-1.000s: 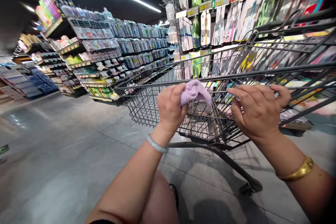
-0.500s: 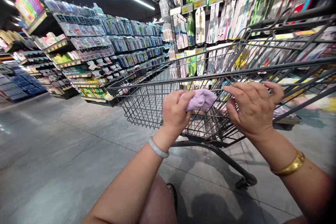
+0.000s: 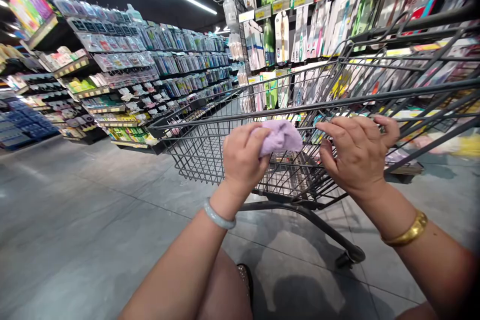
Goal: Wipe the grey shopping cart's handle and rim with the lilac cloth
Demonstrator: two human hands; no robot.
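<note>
My left hand [image 3: 243, 159] is closed round a crumpled lilac cloth [image 3: 280, 136] and presses it against the rear rail of a dark wire shopping cart [image 3: 210, 147]. My right hand [image 3: 356, 152] rests on the same rail a little to the right, fingers curled over it. A pale bangle sits on my left wrist and a gold bangle on my right wrist. The cart's basket stretches away from me to the left and its inside looks bare apart from the mesh.
Tall shelves of hanging packaged goods [image 3: 322, 20] stand close behind the cart on the right. Another long shelf run [image 3: 123, 75] lines the far side of a grey tiled aisle [image 3: 75, 225]. A cart wheel [image 3: 347, 257] rests on the floor near my knee.
The cloth in my left hand has slid slightly back and forth along the rail. The view has drifted a little; both hands stay on the cart.
</note>
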